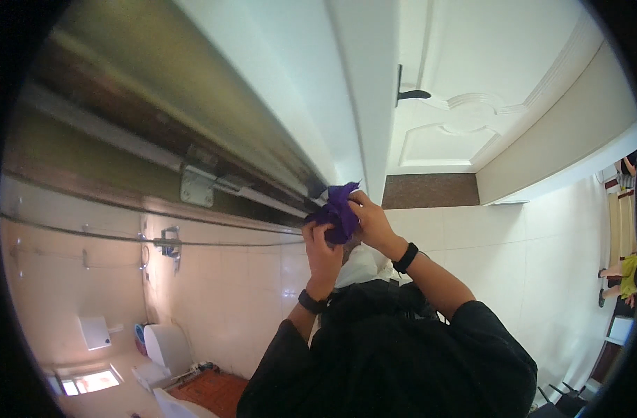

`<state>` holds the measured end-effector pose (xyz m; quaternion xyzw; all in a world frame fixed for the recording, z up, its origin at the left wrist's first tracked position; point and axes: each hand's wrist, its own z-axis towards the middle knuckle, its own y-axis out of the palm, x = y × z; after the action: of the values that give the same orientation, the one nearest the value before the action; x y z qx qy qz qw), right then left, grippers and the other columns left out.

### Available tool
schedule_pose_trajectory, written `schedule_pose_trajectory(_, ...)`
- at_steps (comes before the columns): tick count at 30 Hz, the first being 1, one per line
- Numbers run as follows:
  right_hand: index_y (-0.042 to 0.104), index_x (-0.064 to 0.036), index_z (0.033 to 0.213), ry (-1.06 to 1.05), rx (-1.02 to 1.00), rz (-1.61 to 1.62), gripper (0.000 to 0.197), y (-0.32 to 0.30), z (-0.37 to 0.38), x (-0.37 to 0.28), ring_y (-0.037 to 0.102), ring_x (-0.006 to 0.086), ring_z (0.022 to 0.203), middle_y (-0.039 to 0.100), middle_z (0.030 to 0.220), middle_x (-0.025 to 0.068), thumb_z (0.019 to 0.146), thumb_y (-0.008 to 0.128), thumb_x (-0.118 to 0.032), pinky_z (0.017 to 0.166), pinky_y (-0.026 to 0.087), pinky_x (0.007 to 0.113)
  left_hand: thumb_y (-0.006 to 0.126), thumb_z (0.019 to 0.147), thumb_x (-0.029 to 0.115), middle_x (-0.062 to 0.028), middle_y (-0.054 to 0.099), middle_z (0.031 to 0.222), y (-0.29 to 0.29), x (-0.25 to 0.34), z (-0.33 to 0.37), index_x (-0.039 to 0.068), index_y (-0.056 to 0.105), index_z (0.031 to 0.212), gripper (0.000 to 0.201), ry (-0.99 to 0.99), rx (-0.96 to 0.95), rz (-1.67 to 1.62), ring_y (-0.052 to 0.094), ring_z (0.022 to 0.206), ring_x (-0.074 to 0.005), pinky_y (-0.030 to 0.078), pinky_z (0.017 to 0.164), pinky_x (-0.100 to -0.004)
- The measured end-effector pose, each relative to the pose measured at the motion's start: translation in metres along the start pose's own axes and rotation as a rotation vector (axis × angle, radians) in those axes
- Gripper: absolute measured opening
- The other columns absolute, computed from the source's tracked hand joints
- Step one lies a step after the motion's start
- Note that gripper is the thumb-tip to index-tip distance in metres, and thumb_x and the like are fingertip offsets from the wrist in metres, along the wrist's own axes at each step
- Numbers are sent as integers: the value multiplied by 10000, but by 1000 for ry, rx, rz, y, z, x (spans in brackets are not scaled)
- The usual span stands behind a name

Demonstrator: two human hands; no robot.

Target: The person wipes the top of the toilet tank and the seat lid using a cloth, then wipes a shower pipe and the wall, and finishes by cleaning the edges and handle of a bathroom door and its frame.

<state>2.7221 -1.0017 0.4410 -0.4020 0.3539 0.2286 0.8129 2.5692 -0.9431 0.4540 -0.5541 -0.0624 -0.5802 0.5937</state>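
A crumpled purple cloth [342,214] is bunched between my two hands. My left hand [323,256] has its fingers curled into the cloth from the lower left. From the right, my right hand [374,224] grips the same cloth, thumb and fingers pressed into it. The cloth lies against the end of a long metal-edged frame [245,195], where it meets the white door casing [332,90]. A metal hinge [196,187] is fixed farther left along that frame. Part of the frame's end is hidden behind the cloth and my fingers.
A white panelled door [472,76] with a black handle [413,94] stands ahead, above a dark threshold [430,191]. Lower left, a bathroom holds a toilet [169,347] and a red-orange mat [210,391]. At the far right is a person in yellow-green shorts [629,274].
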Motion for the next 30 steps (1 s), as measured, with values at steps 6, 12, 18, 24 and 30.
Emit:
schedule_pose_trajectory(6, 607, -50, 1155, 169, 108, 98, 482, -63, -22, 37, 566, 349, 1091, 534, 1203, 150, 697, 734, 27, 903, 492, 384, 667, 731, -36, -210, 497, 1176, 63, 30, 22, 26, 564, 1094, 383, 17, -97, -122, 515, 1103, -398, 429, 961, -441)
schedule_pose_trajectory(12, 623, -34, 1135, 173, 388, 12, 476, -166, 1, 80, 521, 354, 1164, 513, 1224, 167, 676, 672, 83, 963, 451, 392, 705, 735, -8, -221, 493, 1236, 162, 95, 97, 34, 561, 1142, 434, 184, -150, -365, 509, 1132, -401, 443, 947, -437)
schedule_pose_trajectory(18, 597, -57, 1216, 42, 550, -339, 605, -279, 79, 162, 490, 388, 1208, 479, 1296, 192, 636, 693, 86, 995, 437, 411, 710, 742, 0, -232, 462, 1300, 282, 163, 202, 37, 535, 1220, 510, 336, -91, -557, 482, 1190, -418, 434, 980, -434)
schedule_pose_trajectory(24, 594, -37, 1195, -13, 589, -283, 584, -326, 190, 224, 495, 376, 1204, 473, 1305, 176, 640, 676, 127, 975, 459, 392, 674, 756, -44, -210, 461, 1315, 343, 192, 316, 30, 541, 1232, 499, 283, 17, -643, 508, 1180, -367, 466, 947, -380)
schedule_pose_trajectory(30, 607, -40, 1162, -34, 657, -335, 566, -331, 218, 284, 526, 366, 1157, 504, 1255, 165, 623, 696, 106, 931, 480, 394, 692, 758, -32, -188, 483, 1330, 388, 178, 353, 65, 556, 1225, 496, 365, 60, -541, 557, 1116, -349, 516, 821, -356)
